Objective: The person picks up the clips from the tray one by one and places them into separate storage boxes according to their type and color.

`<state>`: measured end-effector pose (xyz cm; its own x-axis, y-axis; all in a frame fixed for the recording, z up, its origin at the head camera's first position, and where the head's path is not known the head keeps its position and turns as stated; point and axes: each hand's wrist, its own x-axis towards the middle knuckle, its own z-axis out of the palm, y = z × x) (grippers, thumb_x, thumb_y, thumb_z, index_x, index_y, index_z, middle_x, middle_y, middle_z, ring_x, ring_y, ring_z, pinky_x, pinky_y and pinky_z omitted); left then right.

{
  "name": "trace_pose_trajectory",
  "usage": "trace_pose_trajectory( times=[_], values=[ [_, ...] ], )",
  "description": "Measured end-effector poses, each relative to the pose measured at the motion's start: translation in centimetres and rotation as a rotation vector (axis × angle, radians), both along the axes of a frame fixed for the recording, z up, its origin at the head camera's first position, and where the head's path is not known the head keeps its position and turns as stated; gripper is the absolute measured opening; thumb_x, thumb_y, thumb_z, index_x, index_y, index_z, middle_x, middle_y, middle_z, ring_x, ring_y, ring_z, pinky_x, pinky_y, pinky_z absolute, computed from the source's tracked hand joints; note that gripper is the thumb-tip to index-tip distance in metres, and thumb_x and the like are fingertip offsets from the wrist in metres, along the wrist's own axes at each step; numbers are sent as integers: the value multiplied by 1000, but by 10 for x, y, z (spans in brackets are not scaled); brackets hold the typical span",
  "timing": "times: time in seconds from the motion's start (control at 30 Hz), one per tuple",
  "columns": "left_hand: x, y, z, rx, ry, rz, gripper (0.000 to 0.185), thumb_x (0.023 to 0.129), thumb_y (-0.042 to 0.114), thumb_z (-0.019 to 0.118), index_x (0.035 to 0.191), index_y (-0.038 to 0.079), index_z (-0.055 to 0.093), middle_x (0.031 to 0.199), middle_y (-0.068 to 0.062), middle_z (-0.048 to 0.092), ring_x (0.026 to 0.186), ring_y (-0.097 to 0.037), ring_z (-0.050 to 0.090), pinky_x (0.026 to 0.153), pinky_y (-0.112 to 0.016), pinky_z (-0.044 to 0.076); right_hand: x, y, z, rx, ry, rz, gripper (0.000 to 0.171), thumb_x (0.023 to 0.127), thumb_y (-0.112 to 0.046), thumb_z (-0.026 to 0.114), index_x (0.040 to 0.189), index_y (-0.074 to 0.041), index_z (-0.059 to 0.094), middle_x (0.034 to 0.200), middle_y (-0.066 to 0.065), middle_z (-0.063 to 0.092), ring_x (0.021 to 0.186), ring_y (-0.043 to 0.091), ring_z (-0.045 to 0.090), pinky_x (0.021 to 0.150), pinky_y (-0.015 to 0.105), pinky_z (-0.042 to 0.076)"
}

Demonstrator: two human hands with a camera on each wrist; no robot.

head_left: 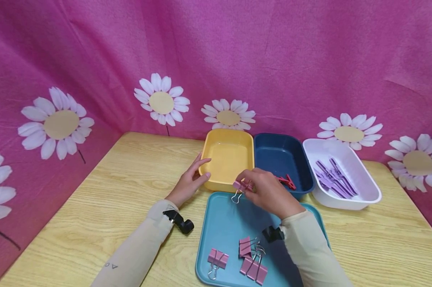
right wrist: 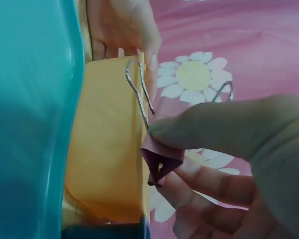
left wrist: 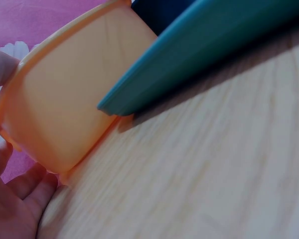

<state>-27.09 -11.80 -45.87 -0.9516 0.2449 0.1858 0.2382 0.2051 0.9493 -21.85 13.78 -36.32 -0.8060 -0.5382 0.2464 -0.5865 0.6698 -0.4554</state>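
Head view is bright and even, diffuse light from above, soft short shadows under the arms and trays on the tabletop (head_left: 105, 199); no hard glare. Wide-angle bend stretches the backdrop at the edges. Left wrist view is blurred, wood grain smeared. Right wrist view is very close: the right hand (right wrist: 239, 164) is soft, backdrop slightly washed out.

From my left wrist camera I see my left hand (left wrist: 12, 199) at the bottom left corner, fingers lying against the near wall of the yellow bin (left wrist: 65, 99), with a fingertip up on its rim. The edge of the teal tray (left wrist: 189, 55) just beside the bin crosses in front of it. Both sit on the wooden table (left wrist: 204, 174). Pink cloth (left wrist: 35, 20) shows behind.
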Motion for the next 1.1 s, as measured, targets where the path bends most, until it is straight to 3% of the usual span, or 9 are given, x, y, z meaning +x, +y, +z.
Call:
trace_pose_trajectory(
  times=[0.57, 1.1],
  values=[
    [-1, 1, -2, 2, 0, -2, 46, 96, 31, 60, 141, 31, 47, 161, 7, 10, 141, -15, 27, 112, -32, 30, -8, 0, -11, -30, 54, -127, 27, 80, -14, 79, 106, -13, 71, 90, 2, 64, 81, 20, 58, 66, 29, 51],
    [-1, 0, -2, 26, 16, -8, 46, 97, 28, 60, 141, 27, 48, 161, 7, 11, 140, -17, 30, 111, -32, 32, -11, -5, -18, -83, 44, -207, 23, 86, -24, 74, 107, -14, 72, 95, 4, 65, 84, 19, 62, 68, 31, 56]
  ],
)
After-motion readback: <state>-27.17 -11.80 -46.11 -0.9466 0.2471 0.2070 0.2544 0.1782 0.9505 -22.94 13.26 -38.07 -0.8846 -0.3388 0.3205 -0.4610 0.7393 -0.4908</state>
